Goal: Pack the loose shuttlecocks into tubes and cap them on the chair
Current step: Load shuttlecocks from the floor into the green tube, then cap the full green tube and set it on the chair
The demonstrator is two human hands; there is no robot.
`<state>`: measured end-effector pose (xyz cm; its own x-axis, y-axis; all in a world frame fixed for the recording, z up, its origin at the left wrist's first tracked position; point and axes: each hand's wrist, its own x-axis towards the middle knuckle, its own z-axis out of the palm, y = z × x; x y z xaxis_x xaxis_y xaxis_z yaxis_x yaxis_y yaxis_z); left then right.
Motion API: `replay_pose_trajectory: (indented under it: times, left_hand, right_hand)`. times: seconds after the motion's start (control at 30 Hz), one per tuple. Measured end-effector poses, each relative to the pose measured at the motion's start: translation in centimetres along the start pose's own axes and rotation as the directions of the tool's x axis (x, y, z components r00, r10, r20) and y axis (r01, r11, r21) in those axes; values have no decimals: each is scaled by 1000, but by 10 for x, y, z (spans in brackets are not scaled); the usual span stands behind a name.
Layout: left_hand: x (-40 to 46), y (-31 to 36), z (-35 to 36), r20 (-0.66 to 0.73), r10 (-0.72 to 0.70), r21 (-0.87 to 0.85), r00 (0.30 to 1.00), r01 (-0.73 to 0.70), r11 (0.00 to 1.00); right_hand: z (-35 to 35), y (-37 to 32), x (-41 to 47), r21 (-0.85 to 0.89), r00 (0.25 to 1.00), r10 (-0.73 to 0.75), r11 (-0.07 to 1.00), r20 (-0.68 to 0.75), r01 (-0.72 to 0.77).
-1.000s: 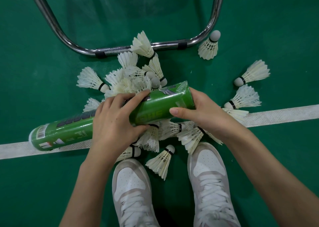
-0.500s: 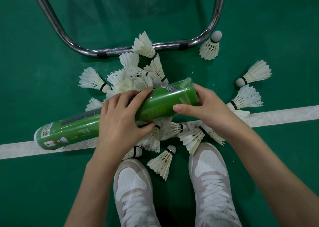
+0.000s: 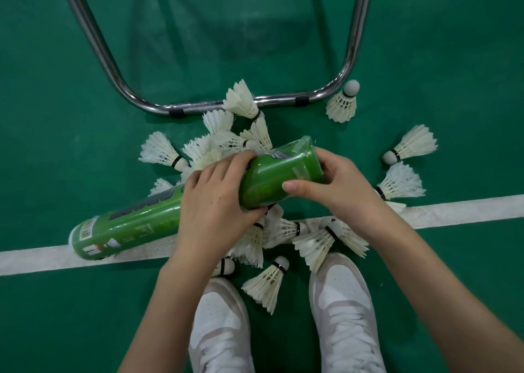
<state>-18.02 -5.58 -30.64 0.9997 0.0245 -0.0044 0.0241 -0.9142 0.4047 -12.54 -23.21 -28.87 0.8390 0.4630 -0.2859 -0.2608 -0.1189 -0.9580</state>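
A long green shuttlecock tube [image 3: 136, 225] lies tilted across the middle of the head view, its barcode end low at the left and its right end raised. My left hand [image 3: 215, 205] wraps around the tube's middle. My right hand [image 3: 331, 191] grips the raised right end, fingers curled over its rim and thumb on the side. Whether that end has a cap is hidden by the fingers. Several loose white feather shuttlecocks [image 3: 221, 142] lie piled on the floor under and around the tube.
The chrome chair frame [image 3: 204, 107] curves across the green floor beyond the pile. More shuttlecocks [image 3: 343, 103] lie scattered at the right. A white court line [image 3: 37, 256] crosses the floor. My two white shoes [image 3: 343, 301] stand at the bottom, close to the pile.
The tube's right end has risen and tilted up further. My right hand has slid round that end, and my left hand has shifted slightly right along the tube.
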Motion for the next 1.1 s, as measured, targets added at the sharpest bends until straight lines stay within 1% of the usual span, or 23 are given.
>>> replay_pose_trajectory:
  times: [0.07, 0.27, 0.33, 0.5, 0.6, 0.7, 0.8, 0.97, 1.1]
  left_hand:
    - [2, 2, -8, 3, -14, -15, 1000, 14, 1000]
    - [12, 14, -48, -25, -51, -40, 998, 50, 998]
    - [16, 22, -63, -60, -58, -69, 997, 53, 996]
    - [29, 43, -104, -87, -71, -114, 994, 61, 992]
    - [32, 56, -128, -137, -50, -116, 989, 34, 993]
    - [33, 67, -151, -177, -20, -102, 984, 2, 995]
    - [35, 76, -174, -187, -39, -133, 982, 14, 991]
    - [45, 90, -214, -250, -41, -206, 967, -12, 979]
    - [59, 99, -242, -299, -41, -211, 953, -24, 977]
  right_hand:
    - [0, -10, 1, -9, 1000, -24, 1000, 0, 24]
    - [-6, -56, 7, 69, 991, -132, 989, 14, 131]
    - [-8, -76, 8, 52, 981, -192, 980, 5, 192]
    - [-10, -126, -1, 17, 951, -308, 951, -11, 308]
    - [-14, -153, -13, -1, 932, -361, 933, -18, 361]
    - [-15, -178, -23, -57, 914, -404, 914, -34, 401]
    - [-14, -202, -29, -145, 883, -469, 876, -37, 459]
    - [-20, -248, -32, -191, 805, -588, 801, -74, 567]
    - [-32, -281, -23, -246, 756, -642, 759, -129, 603]
